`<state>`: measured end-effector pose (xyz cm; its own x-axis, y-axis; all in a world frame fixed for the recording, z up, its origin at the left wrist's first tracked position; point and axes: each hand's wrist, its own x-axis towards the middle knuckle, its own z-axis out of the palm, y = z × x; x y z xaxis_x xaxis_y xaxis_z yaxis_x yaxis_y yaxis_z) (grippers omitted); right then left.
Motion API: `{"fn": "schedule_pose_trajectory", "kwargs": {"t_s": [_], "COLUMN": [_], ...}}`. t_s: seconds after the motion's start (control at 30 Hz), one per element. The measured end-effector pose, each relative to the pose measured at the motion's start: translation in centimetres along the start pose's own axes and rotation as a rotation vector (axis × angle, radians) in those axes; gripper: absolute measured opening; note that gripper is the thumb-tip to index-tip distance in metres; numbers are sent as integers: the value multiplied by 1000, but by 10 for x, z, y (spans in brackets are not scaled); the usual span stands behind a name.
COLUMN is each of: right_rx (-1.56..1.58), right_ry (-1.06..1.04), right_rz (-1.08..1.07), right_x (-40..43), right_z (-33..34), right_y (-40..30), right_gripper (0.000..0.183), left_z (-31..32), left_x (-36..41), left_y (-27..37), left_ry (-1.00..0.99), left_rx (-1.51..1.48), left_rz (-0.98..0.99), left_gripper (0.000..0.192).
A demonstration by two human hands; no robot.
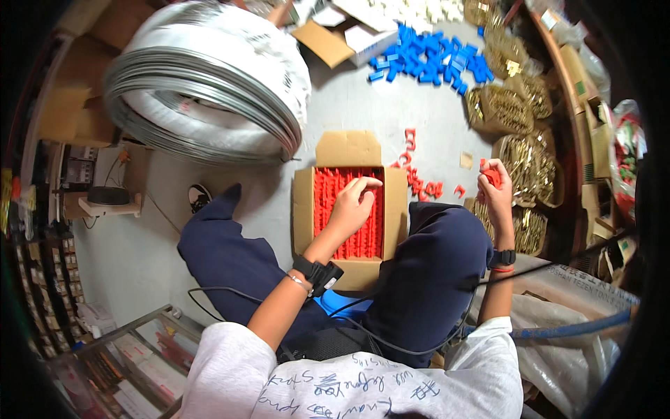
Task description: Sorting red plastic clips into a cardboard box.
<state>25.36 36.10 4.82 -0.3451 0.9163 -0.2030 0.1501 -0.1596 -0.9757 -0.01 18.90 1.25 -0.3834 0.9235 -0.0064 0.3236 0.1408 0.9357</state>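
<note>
An open cardboard box (pixel 348 149) stands on the floor between my knees, its flaps folded outward. Tight rows of red plastic pieces (pixel 325 204) fill it. My left hand (pixel 355 205) is over the upper right part of these rows, thumb and index finger apart, with nothing visible between them; its palm side is hidden. To the right, beyond my right knee, my right hand (pixel 494 186) is raised and grips red plastic pieces (pixel 491 176); their number is unclear. Several loose red clip-like pieces (pixel 432 188) lie on the floor just right of the box.
A large wire coil (pixel 209 120) in white wrapping stands at the upper left. Blue plastic blocks (pixel 434 55) are heaped at the far side beside an opened carton (pixel 369 44). Bags of brass-coloured metal parts (pixel 528 162) line the right. A black cable (pixel 419 350) crosses my lap.
</note>
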Motion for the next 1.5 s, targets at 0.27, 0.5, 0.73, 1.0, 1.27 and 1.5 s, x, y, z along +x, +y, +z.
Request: {"fn": "schedule_pose_trajectory", "kwargs": {"t_s": [0.27,0.5,0.73,1.0,1.27,1.5], "right_rx": [-379,-826,-1069,-1118,-1000,-394], "right_ry": [-44,-474,-646,-683,-635,-372], "right_rz": [-619,-924,-905,-964,-942,-634], "right_x": [-102,-177,-197,-170,-132,-112], "right_z": [-21,93,156,195,231,234], "right_y": [-155,-180,-173,-163,-155,-108], "right_gripper": [19,23,42,58,59,23], "left_z": [-66,-71,-78,-93,-95,-80], "left_x": [-57,-94,-106,-89,-68,-61], "left_y": [116,171,148,94,58,75], "left_ry": [-245,-648,-541,-434,-103,74], "left_rx": [-504,-1093,-1210,-678,-1068,-1490], "left_rz": [-81,-426,-433,176,54,-722], "left_gripper": [28,60,52,58,25,20]}}
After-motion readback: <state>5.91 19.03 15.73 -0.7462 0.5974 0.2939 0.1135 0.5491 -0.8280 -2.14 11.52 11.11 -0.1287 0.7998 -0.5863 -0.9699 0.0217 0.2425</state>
